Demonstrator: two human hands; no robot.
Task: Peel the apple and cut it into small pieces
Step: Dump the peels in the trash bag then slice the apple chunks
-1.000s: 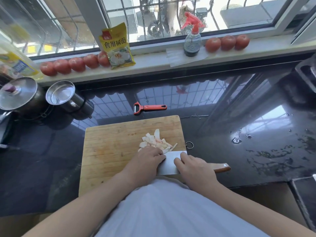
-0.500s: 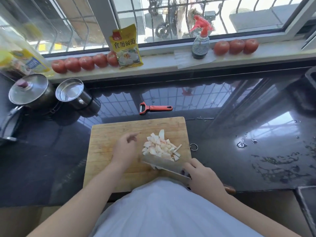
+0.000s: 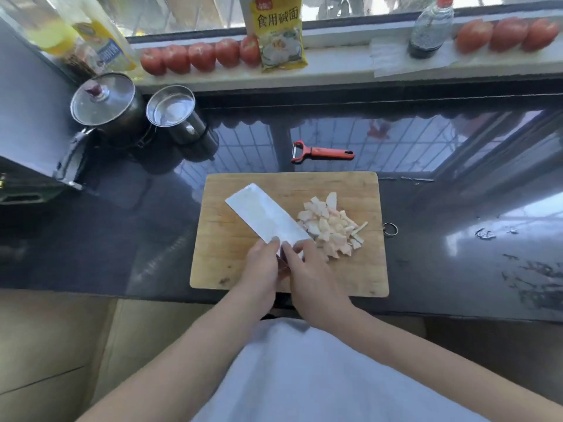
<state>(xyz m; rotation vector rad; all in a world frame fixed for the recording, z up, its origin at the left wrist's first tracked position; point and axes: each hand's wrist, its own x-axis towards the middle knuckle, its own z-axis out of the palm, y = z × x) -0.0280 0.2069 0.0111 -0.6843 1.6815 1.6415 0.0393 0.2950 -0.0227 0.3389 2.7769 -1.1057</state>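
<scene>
Both hands met at the near end of the knife [image 3: 268, 215]. The left hand [image 3: 261, 269] curled round its hidden handle, and the right hand [image 3: 307, 271] pinched the blade's heel. The apple pieces [image 3: 332, 228] lay heaped on the cutting board [image 3: 359, 275], just right of the blade.

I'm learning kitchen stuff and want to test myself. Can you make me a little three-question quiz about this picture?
1. True or false: the pile of pale cut apple pieces lies on the rectangular wooden cutting board.
2. Where is the orange-handled peeler? A) on the board B) on the dark glossy counter beyond the board C) on the windowsill
3. Fill in: both the left hand and the right hand are at the handle end of the wide shiny ____.

Key: 1 true. 2 B. 3 cleaver.
</scene>
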